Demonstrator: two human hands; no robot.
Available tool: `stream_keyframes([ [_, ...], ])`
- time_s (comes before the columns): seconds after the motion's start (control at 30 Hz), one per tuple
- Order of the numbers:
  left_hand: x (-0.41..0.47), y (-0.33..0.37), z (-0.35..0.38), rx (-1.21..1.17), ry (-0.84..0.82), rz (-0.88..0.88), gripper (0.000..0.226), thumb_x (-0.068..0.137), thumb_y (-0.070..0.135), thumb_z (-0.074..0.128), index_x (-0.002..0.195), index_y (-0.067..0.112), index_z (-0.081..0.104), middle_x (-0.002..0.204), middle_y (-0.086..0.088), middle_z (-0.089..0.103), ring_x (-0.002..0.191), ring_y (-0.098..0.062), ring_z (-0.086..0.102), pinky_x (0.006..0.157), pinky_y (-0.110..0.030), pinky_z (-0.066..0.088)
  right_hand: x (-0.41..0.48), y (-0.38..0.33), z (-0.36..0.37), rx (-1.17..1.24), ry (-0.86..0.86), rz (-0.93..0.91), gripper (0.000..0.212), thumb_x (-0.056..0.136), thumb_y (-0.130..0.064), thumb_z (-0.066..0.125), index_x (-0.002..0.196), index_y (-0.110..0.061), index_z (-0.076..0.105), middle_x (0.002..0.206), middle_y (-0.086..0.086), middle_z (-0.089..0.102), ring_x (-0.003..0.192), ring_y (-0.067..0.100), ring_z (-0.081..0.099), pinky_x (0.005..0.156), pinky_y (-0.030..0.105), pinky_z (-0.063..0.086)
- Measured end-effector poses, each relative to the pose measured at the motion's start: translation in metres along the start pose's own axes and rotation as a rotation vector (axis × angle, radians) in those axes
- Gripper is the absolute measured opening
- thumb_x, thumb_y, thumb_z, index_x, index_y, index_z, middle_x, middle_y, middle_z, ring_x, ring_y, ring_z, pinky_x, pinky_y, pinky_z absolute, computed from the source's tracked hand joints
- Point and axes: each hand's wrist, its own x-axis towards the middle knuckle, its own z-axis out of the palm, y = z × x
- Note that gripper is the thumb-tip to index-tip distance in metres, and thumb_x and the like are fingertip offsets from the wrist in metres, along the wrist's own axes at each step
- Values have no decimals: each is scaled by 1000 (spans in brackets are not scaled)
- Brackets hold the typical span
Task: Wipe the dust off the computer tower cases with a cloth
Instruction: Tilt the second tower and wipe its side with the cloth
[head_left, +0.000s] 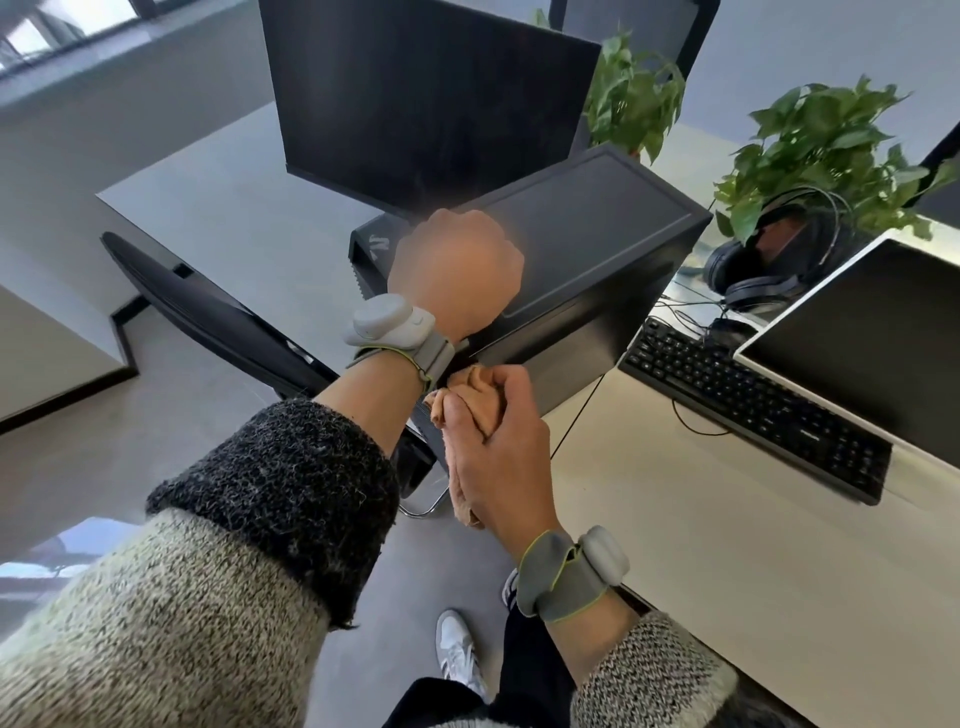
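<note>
Right hand (501, 452) clenches the bunched tan cloth (470, 397) at the near edge of the black computer tower (597, 234), poised to rub; left hand (454, 270) rests on top, seemingly steadying it, its grip too blurred to tell.

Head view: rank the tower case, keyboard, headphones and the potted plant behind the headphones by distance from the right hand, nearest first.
1. Computer tower case, just ahead of the right hand, which grips the cloth.
2. Keyboard, off to its right.
3. Headphones, beyond the keyboard.
4. Potted plant, far right rear.
</note>
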Motion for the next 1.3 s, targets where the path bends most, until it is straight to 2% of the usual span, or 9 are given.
stream_keyframes([
  [0.2, -1, 0, -1, 0, 8, 12, 44, 94, 23, 52, 51, 19, 42, 48, 5, 39, 42, -13, 40, 48, -20, 31, -3, 20, 11, -24, -14, 103, 20, 101, -29, 70, 108, -22, 53, 86, -17, 67, 82, -7, 65, 64, 7, 45],
  [0.37, -1, -2, 0, -7, 5, 9, 40, 92, 25, 51, 54, 14, 48, 50, 0, 45, 44, -18, 44, 49, -25, 42, -6, -2, 15, 71, 52, 5, 24, 97, -20, 74, 98, -30, 52, 83, -25, 71, 77, 0, 70, 64, 11, 49],
  [0.47, 1, -2, -1, -20, 2, 15, 41, 93, 25, 51, 54, 15, 50, 50, 1, 47, 45, -17, 49, 50, -25, 46, -4, -2, 23, 67, 77, -2, 25, 93, -28, 77, 97, -31, 52, 87, -13, 73, 81, 6, 72, 66, 18, 55],
  [0.63, -1, -2, 0, -37, 18, 35, 47, 97, 24, 53, 51, 24, 40, 49, 8, 40, 43, -12, 43, 49, -20, 38, -10, 28, 25, -35, 58, 127, 17, 94, -21, 74, 97, -19, 58, 85, -17, 70, 82, -5, 66, 67, 7, 43],
  [0.83, 1, -3, 0, -22, 17, 19, 44, 94, 24, 51, 51, 19, 44, 49, 5, 42, 42, -13, 43, 47, -26, 44, -5, -1, 16, 176, 54, -9, 20, 98, -7, 72, 97, -18, 55, 82, -22, 72, 77, 0, 69, 67, 10, 50],
  [0.93, -1, -1, -1, -35, 22, 25, 48, 96, 24, 52, 51, 24, 39, 49, 8, 39, 42, -12, 41, 48, -20, 38, -7, 30, 22, 58, 7, 85, 14, 100, -19, 70, 105, -18, 57, 88, -11, 72, 84, 9, 70, 68, 13, 50],
  [1.03, -2, -3, 0, -46, 22, 38, 47, 97, 25, 52, 51, 23, 42, 50, 7, 43, 44, -12, 45, 50, -21, 40, -7, 62, 20, -19, -40, 287, 17, 100, -24, 69, 109, -20, 56, 93, -17, 65, 93, 13, 68, 69, 4, 43],
  [1.17, 0, -3, 0, -52, 28, 29, 45, 96, 24, 52, 51, 21, 44, 49, 6, 43, 43, -12, 46, 48, -22, 41, -1, 50, 15, 160, 44, 167, 20, 97, -30, 73, 108, -26, 57, 94, -7, 70, 92, 9, 70, 80, 22, 57],
  [1.3, 1, -3, 0, -35, 25, 20, 44, 94, 24, 52, 52, 18, 45, 49, 4, 42, 43, -14, 45, 48, -26, 47, 0, 52, 20, 139, 30, 122, 17, 102, -27, 69, 113, -22, 56, 96, -11, 68, 95, 9, 69, 82, 20, 55],
])
